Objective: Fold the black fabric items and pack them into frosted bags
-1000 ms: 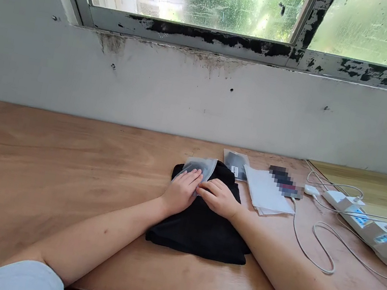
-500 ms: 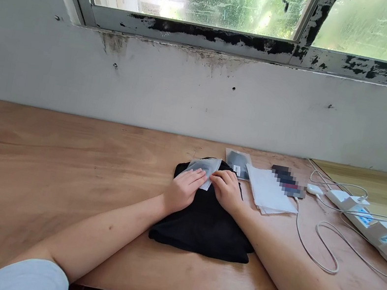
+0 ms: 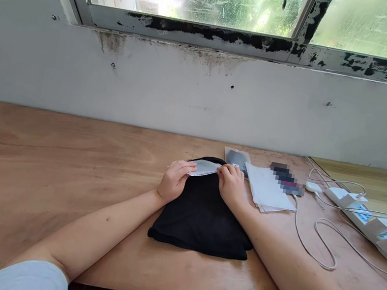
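A small pale, translucent packet (image 3: 205, 168) is held between my two hands, over the upper part of a folded black cloth (image 3: 205, 217). My left hand (image 3: 175, 179) grips its left end, thumb below and fingers on top. At its right end, my right hand (image 3: 231, 182) pinches the edge with bent fingers. The packet looks tilted, seen nearly edge-on; its contents cannot be made out. The black cloth lies on the wooden table (image 3: 59, 181), its wide end toward me, with its far edge partly hidden behind the packet and my hands.
Behind my right hand lies a clear bag with something dark inside (image 3: 238, 159). Right of it are white sheets or pouches (image 3: 268, 190) and a blurred-out dark device (image 3: 287, 179) with a cable. A white power strip (image 3: 370, 224) with plugs and looping cords lies farther right.
My left hand has moved left and curled around the packet's end, where it lay flat on it before. The packet has tilted and now appears thinner.
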A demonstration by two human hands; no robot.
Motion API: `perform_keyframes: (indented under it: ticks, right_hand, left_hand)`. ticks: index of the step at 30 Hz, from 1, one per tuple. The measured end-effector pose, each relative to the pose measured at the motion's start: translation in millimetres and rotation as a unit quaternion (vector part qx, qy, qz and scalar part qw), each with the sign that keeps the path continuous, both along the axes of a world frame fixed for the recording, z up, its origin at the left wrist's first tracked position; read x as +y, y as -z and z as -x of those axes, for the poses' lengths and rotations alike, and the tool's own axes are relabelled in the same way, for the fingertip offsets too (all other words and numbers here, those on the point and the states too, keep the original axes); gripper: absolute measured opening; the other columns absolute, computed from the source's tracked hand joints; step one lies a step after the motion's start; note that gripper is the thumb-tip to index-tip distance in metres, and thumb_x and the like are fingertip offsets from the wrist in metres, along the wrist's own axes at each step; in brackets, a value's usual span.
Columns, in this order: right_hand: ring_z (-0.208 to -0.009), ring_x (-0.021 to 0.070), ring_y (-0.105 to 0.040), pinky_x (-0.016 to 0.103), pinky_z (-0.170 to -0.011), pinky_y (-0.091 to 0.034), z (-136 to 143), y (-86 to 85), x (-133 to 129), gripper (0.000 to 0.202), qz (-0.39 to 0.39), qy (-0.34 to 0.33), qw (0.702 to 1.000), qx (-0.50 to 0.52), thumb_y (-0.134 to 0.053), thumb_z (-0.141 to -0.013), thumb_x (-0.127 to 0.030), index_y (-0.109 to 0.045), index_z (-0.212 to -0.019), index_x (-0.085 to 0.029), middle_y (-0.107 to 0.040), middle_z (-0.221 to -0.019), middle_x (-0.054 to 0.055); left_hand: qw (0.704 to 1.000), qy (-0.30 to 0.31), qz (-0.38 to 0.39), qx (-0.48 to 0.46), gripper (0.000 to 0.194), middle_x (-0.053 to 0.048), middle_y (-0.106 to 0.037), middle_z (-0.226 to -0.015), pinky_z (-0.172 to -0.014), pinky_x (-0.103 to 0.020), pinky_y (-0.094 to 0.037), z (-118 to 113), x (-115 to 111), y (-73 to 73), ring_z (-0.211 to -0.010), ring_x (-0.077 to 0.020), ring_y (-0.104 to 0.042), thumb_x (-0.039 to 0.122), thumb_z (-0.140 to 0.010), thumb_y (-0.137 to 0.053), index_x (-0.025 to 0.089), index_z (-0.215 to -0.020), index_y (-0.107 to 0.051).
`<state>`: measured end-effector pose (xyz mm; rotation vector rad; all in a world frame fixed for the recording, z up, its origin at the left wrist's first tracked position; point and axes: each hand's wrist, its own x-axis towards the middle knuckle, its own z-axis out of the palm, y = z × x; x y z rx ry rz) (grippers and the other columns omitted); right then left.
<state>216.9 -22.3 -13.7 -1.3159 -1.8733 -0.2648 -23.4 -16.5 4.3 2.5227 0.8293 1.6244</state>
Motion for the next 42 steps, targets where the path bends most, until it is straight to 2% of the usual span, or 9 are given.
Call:
perform_keyframes:
  ticks: [6,17,23,32,37,42]
  right_hand:
    - [-0.102,0.0308,-0.053,0.047,-0.088,-0.041,-2,2.5,2,0.022,0.005,0.007,1.000,-0.015,-0.045,-0.102,-0.024,-0.067,-0.102,-0.024,-0.067,-0.107,0.010]
    - [-0.090,0.0292,-0.057,0.043,-0.080,-0.045,-5,5.2,8,0.022,-0.003,0.024,1.000,-0.013,-0.044,-0.100,-0.021,-0.066,-0.096,-0.022,-0.068,-0.096,0.012]
    - [-0.086,0.0270,-0.059,0.040,-0.077,-0.048,-5,5.2,9,0.020,0.008,-0.001,1.000,0.023,-0.045,-0.100,-0.021,-0.064,-0.095,-0.023,-0.066,-0.093,0.011]
    - [-0.087,0.0269,-0.058,0.040,-0.076,-0.050,-4,6.7,9,0.021,0.036,-0.013,0.997,0.069,-0.044,-0.099,-0.020,-0.065,-0.095,-0.022,-0.064,-0.096,0.012]
    - [-0.088,0.0256,-0.060,0.040,-0.079,-0.052,-7,8.4,11,0.020,0.026,-0.031,0.996,0.081,-0.045,-0.099,-0.021,-0.065,-0.097,-0.022,-0.064,-0.097,0.012]
    - [-0.091,0.0256,-0.065,0.041,-0.080,-0.053,-8,8.2,13,0.014,0.057,-0.048,0.988,0.135,-0.048,-0.097,-0.025,-0.062,-0.097,-0.022,-0.069,-0.101,0.011]
  left_hand:
    - [1.000,-0.002,0.020,-0.012,0.027,-0.006,-0.074,-0.114,-0.104,-0.044,-0.049,-1,1,-0.1,-0.113,-0.0196,-0.066,0.026,-0.104,-0.042,0.024,-0.104,-0.070]
    - [0.996,-0.054,0.058,-0.042,0.033,-0.006,-0.073,-0.110,-0.100,-0.042,-0.047,0,3,-0.5,-0.109,-0.0206,-0.066,0.038,-0.105,-0.041,0.023,-0.098,-0.069]
    - [0.992,-0.081,0.063,-0.069,0.034,-0.007,-0.071,-0.109,-0.100,-0.042,-0.047,4,8,1.3,-0.107,-0.0207,-0.064,0.040,-0.105,-0.040,0.023,-0.096,-0.069]
    - [0.989,-0.096,0.075,-0.080,0.036,-0.007,-0.069,-0.108,-0.099,-0.042,-0.048,4,9,3.2,-0.106,-0.0213,-0.063,0.042,-0.105,-0.039,0.023,-0.096,-0.068]
    - [0.989,-0.094,0.077,-0.083,0.037,-0.007,-0.067,-0.109,-0.100,-0.042,-0.048,7,12,4.2,-0.107,-0.0213,-0.062,0.042,-0.106,-0.036,0.022,-0.097,-0.066]
    - [0.975,-0.171,0.063,-0.124,0.030,-0.011,-0.056,-0.116,-0.107,-0.045,-0.042,7,18,11.8,-0.119,-0.0244,-0.054,0.047,-0.101,-0.047,0.022,-0.107,-0.062]
